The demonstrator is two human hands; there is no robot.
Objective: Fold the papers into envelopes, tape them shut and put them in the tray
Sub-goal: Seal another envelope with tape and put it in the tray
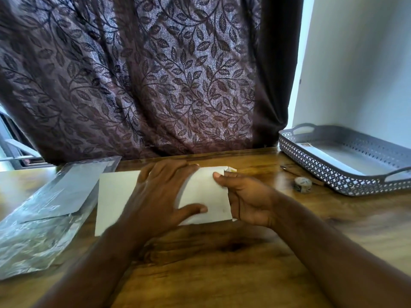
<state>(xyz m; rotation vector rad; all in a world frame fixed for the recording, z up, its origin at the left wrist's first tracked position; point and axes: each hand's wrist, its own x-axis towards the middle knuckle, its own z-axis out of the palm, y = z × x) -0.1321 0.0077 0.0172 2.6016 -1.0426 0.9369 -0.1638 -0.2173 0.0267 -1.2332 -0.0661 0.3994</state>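
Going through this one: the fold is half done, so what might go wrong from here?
1. The white paper bows up at its folded part between the left hand, which presses it, and the right hand, which pinches its edge; the crease may set crooked.
2. The tape roll lies beside the tray, away from both hands; releasing to fetch it may let the fold spring open.

Paper point(115, 196) ctr on table point(222, 263); plastic pack point(44, 207) to L; tape roll point(302, 184), then tray point(333, 174), to R.
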